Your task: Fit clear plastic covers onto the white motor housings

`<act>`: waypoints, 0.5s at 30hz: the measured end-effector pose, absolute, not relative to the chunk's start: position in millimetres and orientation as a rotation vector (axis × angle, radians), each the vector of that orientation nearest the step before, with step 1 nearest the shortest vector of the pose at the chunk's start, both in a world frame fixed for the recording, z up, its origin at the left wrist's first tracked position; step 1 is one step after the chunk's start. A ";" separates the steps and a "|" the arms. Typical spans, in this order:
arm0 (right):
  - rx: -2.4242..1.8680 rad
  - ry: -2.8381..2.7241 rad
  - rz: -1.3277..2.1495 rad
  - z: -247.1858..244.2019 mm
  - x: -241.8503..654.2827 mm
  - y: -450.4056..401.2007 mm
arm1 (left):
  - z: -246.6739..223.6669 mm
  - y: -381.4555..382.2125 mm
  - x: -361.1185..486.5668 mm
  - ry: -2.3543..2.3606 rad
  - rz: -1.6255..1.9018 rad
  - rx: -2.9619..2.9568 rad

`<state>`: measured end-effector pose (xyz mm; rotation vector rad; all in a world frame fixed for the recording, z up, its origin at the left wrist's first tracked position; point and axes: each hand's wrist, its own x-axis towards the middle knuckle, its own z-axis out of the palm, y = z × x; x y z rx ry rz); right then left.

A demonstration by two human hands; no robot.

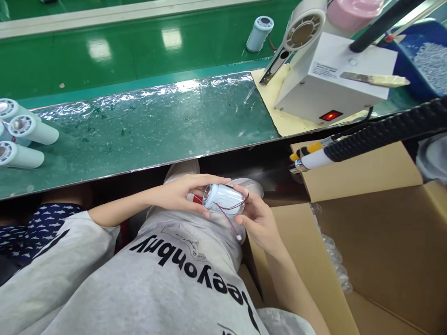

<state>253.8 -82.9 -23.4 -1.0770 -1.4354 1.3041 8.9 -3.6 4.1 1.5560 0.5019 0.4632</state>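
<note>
Above my lap, both hands are around a light blue cylindrical fan housing (pixel 223 195) lying on its side. My left hand (pixel 186 193) is closed about its vented end, fingers along the top and thumb below. At the other end, my right hand (pixel 260 221) grips it between thumb and fingers. Thin red and dark wires (pixel 230 206) cross its side and hang down to a small white connector (pixel 239 237). Part of something red shows behind my left fingers.
Several similar light blue housings (pixel 24 156) are at the bench's left; another housing (pixel 260 33) stands on the green conveyor (pixel 139 51). A white box (pixel 331 79) with a lit red switch bears a handheld fan. An open carton (pixel 387 242) and black hose (pixel 384 128) are right.
</note>
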 end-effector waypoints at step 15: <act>-1.516 -1.254 1.304 -35.1 288.8 -93.4 | -16.2 23.5 7.0 0.768 0.347 1.589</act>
